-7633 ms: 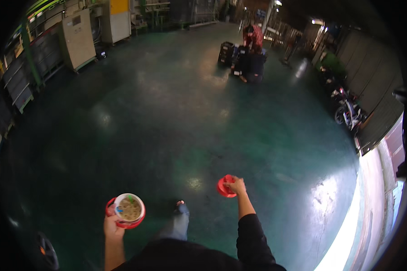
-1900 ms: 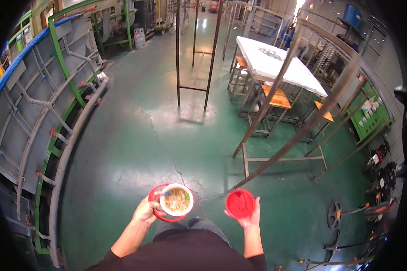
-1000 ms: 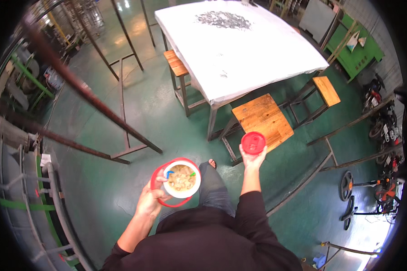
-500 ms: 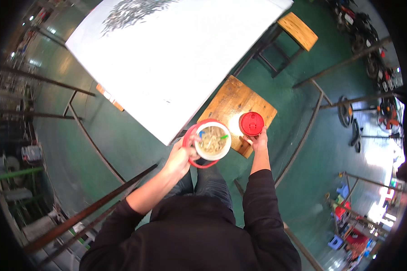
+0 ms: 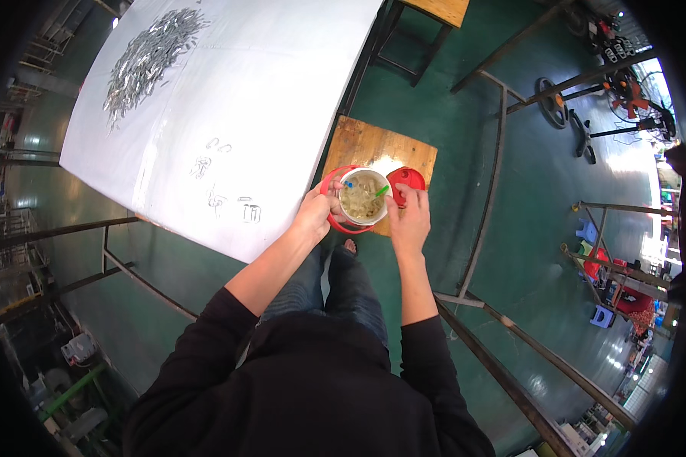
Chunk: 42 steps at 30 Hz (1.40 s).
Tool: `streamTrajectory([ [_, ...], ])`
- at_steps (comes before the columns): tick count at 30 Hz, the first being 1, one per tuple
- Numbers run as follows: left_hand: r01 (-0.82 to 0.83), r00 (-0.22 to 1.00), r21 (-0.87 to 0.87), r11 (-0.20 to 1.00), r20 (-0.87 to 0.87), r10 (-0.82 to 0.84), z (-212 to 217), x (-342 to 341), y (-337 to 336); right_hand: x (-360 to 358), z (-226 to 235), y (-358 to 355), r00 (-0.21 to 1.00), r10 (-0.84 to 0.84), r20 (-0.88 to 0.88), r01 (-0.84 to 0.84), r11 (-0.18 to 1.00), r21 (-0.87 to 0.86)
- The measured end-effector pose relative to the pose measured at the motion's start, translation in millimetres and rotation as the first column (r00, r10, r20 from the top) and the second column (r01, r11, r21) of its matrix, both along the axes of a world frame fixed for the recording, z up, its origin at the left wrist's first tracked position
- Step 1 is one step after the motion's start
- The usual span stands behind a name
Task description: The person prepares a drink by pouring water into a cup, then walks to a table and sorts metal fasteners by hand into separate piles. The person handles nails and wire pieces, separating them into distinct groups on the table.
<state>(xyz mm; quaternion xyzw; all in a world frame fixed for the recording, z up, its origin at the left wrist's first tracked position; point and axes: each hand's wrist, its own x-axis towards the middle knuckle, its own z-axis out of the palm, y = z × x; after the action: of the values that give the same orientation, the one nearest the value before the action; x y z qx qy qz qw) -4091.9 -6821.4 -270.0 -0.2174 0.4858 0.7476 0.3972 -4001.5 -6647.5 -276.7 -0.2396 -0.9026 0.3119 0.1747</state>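
Note:
My left hand grips a white cup with a red ring-shaped rim or handle around its near and left side. Pale, cloudy contents with lumps show through its open top. A small blue piece sits at the cup's left edge, and a green piece like a straw or spoon end at its right. Just right of the cup, the bent fingers of my right hand close over the near edge of a round red lid. Whether anything is under the lid is hidden.
A wooden stool stands beneath the cup and lid. To the left, a white-covered table carries a pile of small metal pieces and a few loose ones. Metal rails surround me; a second stool is farther off.
The cup and the red lid have come close together, with my right hand turned inward over the lid. My view has shifted, showing more of the table.

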Motion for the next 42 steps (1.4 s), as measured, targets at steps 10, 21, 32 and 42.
streamTrajectory([
  [10, 0.006, 0.999, -0.002, 1.000, 0.053, -0.006, -0.5, 0.2, -6.7, -17.4, -9.0, -10.9, 0.996, -0.050, 0.072, 0.040, 0.991, 0.129],
  [21, 0.046, 0.998, 0.022, 0.999, 0.029, -0.047, -8.1, -1.9, -7.8, -43.1, 7.0, -18.3, 1.000, 0.014, 0.002, -0.014, 0.985, 0.170],
  [32, 0.019, 0.995, 0.115, 0.993, 0.098, -0.031, -3.8, -2.2, -9.0, -6.4, 91.4, -42.6, 0.957, 0.043, -0.287, -0.027, 0.998, 0.059],
  [42, 0.005, 0.998, 0.101, 0.995, 0.055, -0.010, -9.2, -1.9, -9.5, -19.6, 4.0, -41.4, 0.984, 0.159, -0.080, -0.157, 0.987, 0.032],
])
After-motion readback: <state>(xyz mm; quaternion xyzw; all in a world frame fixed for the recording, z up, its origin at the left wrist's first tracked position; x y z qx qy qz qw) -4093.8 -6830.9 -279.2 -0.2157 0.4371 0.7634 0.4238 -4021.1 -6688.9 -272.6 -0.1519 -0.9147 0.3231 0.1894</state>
